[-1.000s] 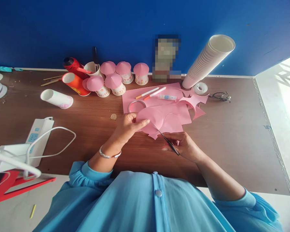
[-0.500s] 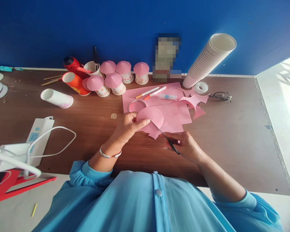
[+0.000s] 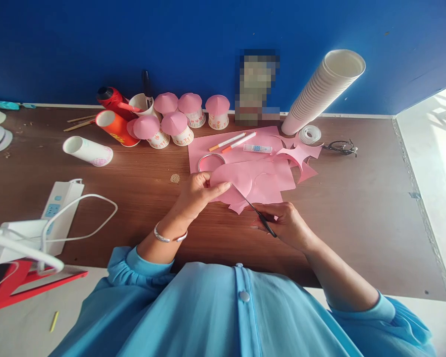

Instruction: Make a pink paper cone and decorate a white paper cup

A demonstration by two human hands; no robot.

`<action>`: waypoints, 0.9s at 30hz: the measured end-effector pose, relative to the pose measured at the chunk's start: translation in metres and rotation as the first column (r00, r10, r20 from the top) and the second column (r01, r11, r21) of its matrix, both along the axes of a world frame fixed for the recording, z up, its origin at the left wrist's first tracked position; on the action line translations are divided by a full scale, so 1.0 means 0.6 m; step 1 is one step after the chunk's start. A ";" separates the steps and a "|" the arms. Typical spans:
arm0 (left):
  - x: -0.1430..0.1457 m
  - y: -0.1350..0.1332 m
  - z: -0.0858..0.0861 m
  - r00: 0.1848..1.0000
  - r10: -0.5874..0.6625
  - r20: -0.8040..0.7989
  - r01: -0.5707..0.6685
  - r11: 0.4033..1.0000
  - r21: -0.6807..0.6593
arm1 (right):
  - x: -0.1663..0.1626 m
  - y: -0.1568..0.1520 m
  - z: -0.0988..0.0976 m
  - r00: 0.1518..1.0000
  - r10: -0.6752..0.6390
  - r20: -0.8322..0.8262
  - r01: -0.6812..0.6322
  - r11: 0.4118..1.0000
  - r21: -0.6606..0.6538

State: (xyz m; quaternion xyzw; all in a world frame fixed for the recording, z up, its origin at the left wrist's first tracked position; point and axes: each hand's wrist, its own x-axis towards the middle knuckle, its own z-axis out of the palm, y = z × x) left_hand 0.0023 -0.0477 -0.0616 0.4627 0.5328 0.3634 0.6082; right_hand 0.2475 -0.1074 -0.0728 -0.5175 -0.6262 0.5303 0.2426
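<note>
Pinched between the thumb and fingers of my left hand (image 3: 202,193) is a pink paper circle (image 3: 232,173). My right hand (image 3: 284,220) grips the black handles of a pair of scissors (image 3: 255,209). The blades reach up and left onto the circle, with the tip close to my left thumb. Beneath lie pink paper sheets (image 3: 275,176), carrying two markers (image 3: 239,142), a glue stick (image 3: 257,148) and a round ring (image 3: 211,161). Ragged pink offcuts (image 3: 301,156) rest at the sheets' right edge.
Several paper cups with pink cone roofs (image 3: 191,104) stand by the blue wall. To their left are a red can (image 3: 117,128) and a white cup (image 3: 87,150). A tall cup stack (image 3: 323,91) leans at the back right, near glasses (image 3: 341,147). A power strip (image 3: 57,208) lies left.
Both hands, the pink circle and the scissors stay in almost the same place. The view has shifted very slightly.
</note>
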 end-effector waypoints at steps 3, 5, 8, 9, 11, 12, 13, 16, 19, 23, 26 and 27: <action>0.000 0.001 0.001 0.999 -0.010 -0.044 0.011 1.000 0.011 | 0.001 -0.001 0.002 0.999 0.005 0.042 -0.006 1.000 0.030; 0.000 0.001 0.000 0.998 -0.012 -0.055 0.013 1.000 0.017 | 0.002 -0.002 0.002 0.998 0.000 0.062 -0.004 0.998 0.056; 0.000 0.001 -0.001 0.999 -0.009 -0.053 0.010 1.000 0.022 | 0.003 -0.003 0.000 0.997 -0.004 0.082 -0.003 0.996 0.087; 0.000 0.001 -0.002 0.999 -0.006 -0.050 0.007 1.000 0.025 | 0.003 -0.004 -0.001 0.996 -0.005 0.089 -0.004 0.995 0.097; 0.000 0.001 -0.003 0.999 0.001 -0.045 0.001 0.999 0.033 | 0.003 -0.004 -0.001 0.995 -0.008 0.104 -0.005 0.993 0.119; 0.000 0.001 -0.004 0.999 0.000 -0.043 0.001 0.999 0.038 | 0.003 -0.004 0.000 0.994 -0.010 0.110 -0.004 0.991 0.130; 0.000 0.001 -0.004 0.999 -0.001 -0.040 0.003 0.999 0.044 | 0.002 -0.004 0.001 0.993 -0.013 0.114 -0.003 0.990 0.142; 0.000 0.001 -0.005 0.999 -0.008 -0.035 0.010 0.998 0.054 | 0.000 -0.004 0.004 0.992 -0.018 0.122 -0.002 0.986 0.164; -0.001 0.001 -0.004 1.000 -0.010 -0.029 0.011 0.999 0.050 | -0.001 -0.003 0.004 0.993 -0.012 0.118 -0.009 0.985 0.174; -0.001 0.000 -0.003 1.000 -0.020 -0.018 0.021 0.999 0.050 | 0.000 -0.002 0.000 0.993 -0.003 0.119 -0.017 0.986 0.168; -0.001 0.000 -0.002 1.000 -0.019 -0.022 0.020 0.999 0.041 | 0.002 -0.003 -0.002 0.992 0.003 0.126 -0.023 0.987 0.157; -0.001 0.001 -0.001 1.000 -0.015 -0.024 0.016 0.999 0.037 | 0.003 -0.003 -0.003 0.991 0.007 0.130 -0.027 0.987 0.156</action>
